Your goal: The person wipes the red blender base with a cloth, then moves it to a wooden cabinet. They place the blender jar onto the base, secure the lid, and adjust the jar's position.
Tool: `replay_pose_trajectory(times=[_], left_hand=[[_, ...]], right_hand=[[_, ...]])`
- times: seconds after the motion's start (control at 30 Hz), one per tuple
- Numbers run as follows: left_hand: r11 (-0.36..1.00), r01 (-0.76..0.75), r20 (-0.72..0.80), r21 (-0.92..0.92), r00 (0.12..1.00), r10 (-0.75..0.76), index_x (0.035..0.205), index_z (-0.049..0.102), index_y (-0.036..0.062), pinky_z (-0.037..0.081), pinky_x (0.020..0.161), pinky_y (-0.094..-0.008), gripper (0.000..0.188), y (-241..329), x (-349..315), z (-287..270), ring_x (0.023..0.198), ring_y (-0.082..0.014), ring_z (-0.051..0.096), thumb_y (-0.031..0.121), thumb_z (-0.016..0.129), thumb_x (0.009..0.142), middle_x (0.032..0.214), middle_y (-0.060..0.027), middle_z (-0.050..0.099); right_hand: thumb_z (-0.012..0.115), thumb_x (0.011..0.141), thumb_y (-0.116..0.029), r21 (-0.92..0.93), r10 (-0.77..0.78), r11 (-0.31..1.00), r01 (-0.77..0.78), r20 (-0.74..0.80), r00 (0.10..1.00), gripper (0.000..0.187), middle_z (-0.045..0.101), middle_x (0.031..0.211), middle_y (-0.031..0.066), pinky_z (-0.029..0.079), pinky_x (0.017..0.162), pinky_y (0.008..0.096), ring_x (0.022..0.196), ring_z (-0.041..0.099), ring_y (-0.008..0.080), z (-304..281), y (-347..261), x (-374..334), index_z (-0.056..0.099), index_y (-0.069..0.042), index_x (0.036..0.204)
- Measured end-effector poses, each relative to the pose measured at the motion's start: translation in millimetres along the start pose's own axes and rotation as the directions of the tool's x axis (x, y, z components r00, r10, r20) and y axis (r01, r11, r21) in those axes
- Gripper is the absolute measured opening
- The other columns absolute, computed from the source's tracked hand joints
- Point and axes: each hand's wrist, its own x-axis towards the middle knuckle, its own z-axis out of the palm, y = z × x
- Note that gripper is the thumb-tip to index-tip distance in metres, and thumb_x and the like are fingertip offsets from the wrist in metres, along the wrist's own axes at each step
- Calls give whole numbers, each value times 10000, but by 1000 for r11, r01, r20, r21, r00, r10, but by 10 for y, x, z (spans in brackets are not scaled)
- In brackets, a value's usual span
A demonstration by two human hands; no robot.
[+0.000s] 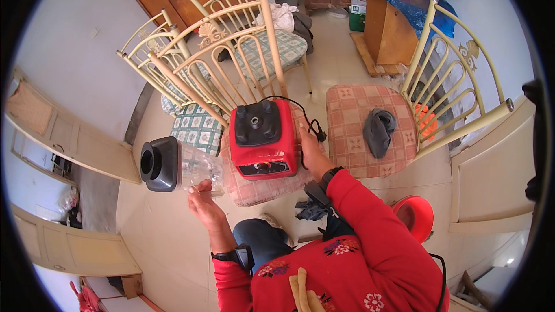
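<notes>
A red blender base (263, 133) with a black top and a front dial rests on the pink checked seat of a chair (248, 193) before me. Lying sideways in the air, left of it, is a clear blender jug (196, 164) with a black lid-like end (159, 164) facing left. My left hand (205, 205) has its fingers closed on the jug's lower side. At the base's right side is my right hand (315, 156), its fingers stretched out; whether it touches the casing I cannot tell. A black power cord (315, 127) curls behind that hand.
A second pink checked chair (352, 121) to the right bears a dark grey cloth (380, 133). More chairs (272, 52) stand behind. A red bucket (413, 218) is by my right elbow. Dark cloth (311, 210) lies low near my knees. A blue-covered table (399, 0) stands far right.
</notes>
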Motion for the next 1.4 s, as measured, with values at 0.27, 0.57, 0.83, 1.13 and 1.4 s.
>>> replay_pose_trajectory(times=[0.27, 0.57, 0.83, 1.13, 1.4], left_hand=[[998, 32, -7, 57, 999, -32, 875, 601, 7, 461, 876, -405, 382, -288, 48, 185, 873, -238, 608, 372, 528, 960, 871, -137, 655], [991, 75, 30, 112, 996, -79, 942, 618, -29, 472, 912, -388, 382, -445, 59, 479, 926, -248, 639, 344, 535, 952, 942, -175, 680], [987, 106, 54, 122, 992, -113, 1011, 617, -47, 466, 921, -380, 415, -434, 84, 572, 963, -251, 639, 356, 552, 935, 1047, -216, 676], [976, 202, 37, 82, 978, -205, 1093, 623, -102, 482, 885, -369, 523, -447, 438, 361, 968, -260, 651, 394, 567, 934, 1067, -220, 674], [976, 203, 85, 77, 974, -209, 1047, 614, -111, 479, 909, -377, 535, -381, 579, 429, 996, -288, 653, 406, 595, 910, 1054, -244, 672]], right_hand=[[595, 908, -460, -61, 61, 996, -57, 67, 996, 508, 653, 1030, 86, 450, 820, 311, 918, 591, 181, -33, 68, 261, 633, 9, 1100], [631, 882, -407, -65, 23, 998, -27, -63, 998, 455, 660, 916, 110, 455, 755, 339, 825, 591, 206, -72, 256, 480, 657, 31, 1004], [574, 927, -396, 90, 118, 988, -122, 48, 992, 407, 667, 969, 101, 477, 781, 345, 854, 606, 194, 173, -28, 225, 650, -11, 1031], [593, 930, -383, 166, -41, 986, -26, 388, 921, 509, 615, 1248, 74, 413, 1000, 307, 1123, 571, 172, 148, 6, 247, 559, -9, 1274], [538, 930, -503, 61, 34, 996, -60, 357, 933, 662, 469, 1422, 74, 337, 1073, 322, 1267, 456, 188, 23, 182, 550, 438, -44, 1396]])
